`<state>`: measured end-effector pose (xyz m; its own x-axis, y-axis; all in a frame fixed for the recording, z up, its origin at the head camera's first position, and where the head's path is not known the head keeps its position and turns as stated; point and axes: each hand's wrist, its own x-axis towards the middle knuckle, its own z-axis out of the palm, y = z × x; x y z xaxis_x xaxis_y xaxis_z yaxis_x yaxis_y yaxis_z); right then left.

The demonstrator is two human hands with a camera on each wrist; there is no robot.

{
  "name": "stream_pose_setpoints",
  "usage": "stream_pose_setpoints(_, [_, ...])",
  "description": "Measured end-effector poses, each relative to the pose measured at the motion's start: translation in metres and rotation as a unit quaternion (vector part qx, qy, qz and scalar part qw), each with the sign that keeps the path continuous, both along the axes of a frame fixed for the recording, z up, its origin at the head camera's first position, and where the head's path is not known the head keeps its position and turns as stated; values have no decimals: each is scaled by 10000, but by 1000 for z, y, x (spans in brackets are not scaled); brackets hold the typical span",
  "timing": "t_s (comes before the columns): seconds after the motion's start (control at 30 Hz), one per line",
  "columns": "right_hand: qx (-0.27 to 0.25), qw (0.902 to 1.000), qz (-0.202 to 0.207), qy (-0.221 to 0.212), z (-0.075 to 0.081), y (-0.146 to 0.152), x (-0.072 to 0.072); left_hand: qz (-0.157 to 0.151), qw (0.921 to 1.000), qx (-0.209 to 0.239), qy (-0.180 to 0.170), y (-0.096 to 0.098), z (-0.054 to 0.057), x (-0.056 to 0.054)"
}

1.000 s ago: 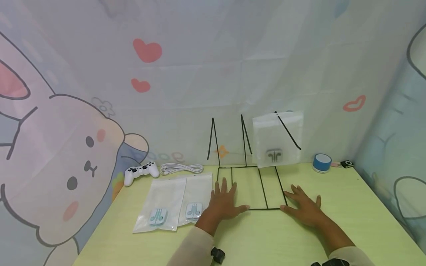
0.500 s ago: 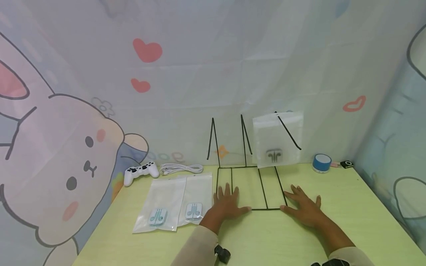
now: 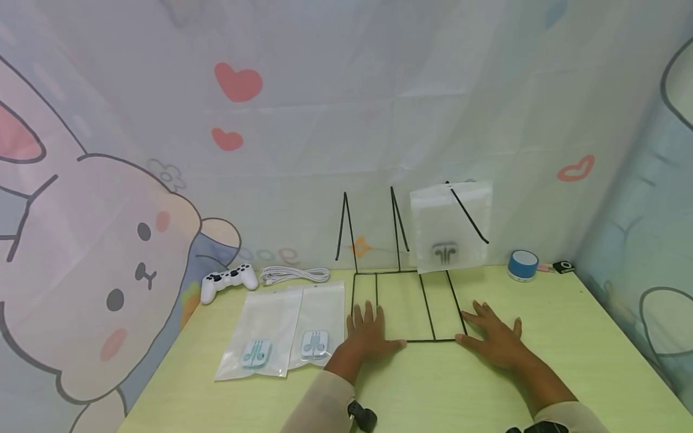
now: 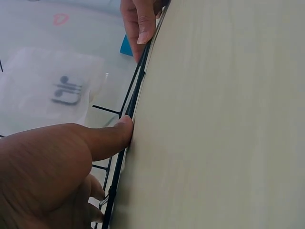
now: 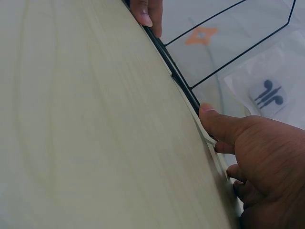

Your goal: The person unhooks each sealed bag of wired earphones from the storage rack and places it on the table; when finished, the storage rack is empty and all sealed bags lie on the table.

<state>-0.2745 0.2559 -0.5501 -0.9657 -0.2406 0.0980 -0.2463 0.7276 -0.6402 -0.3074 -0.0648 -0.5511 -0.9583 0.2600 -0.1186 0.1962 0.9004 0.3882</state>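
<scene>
A black wire rack (image 3: 428,307) with upright hooks lies with its base flat on the table. My left hand (image 3: 367,337) rests over its front left corner, fingers spread and thumb along the front bar. At the front right corner, my right hand (image 3: 497,341) touches the frame with extended fingers and thumb. The left wrist view shows the left thumb (image 4: 114,138) against the bar. From the rightmost hook hangs a frosted zip bag (image 3: 433,222) with an earphone case (image 3: 445,254). Two similar bags lie left of the rack, holding earphone cases (image 3: 256,353) (image 3: 314,344).
Behind the flat bags are a white game controller (image 3: 230,279) and a coiled white cable (image 3: 294,274). At the back right stand a blue-and-white cylinder (image 3: 523,265) and a small black device (image 3: 563,266). A printed cloth (image 3: 303,144) hangs behind the table.
My left hand has slid back toward me along the rack's left side, its fingertips now lower on the frame. The right hand, rack and bags keep their places.
</scene>
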Motion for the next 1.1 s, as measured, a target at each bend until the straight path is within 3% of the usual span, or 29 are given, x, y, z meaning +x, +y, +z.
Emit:
stream_pose_setpoints(0.33, [1, 10000, -10, -64, 3, -2, 0, 56, 9999, 105, 5, 0, -1, -1])
stream_pose_setpoints(0.57, [62, 10000, -22, -47, 2, -2, 0, 21, 10000, 44, 56, -1, -9, -5])
stream_pose_setpoints(1.1, [-15, 9999, -24, -103, 4, -1, 2, -4, 9999, 86, 95, -1, -6, 3])
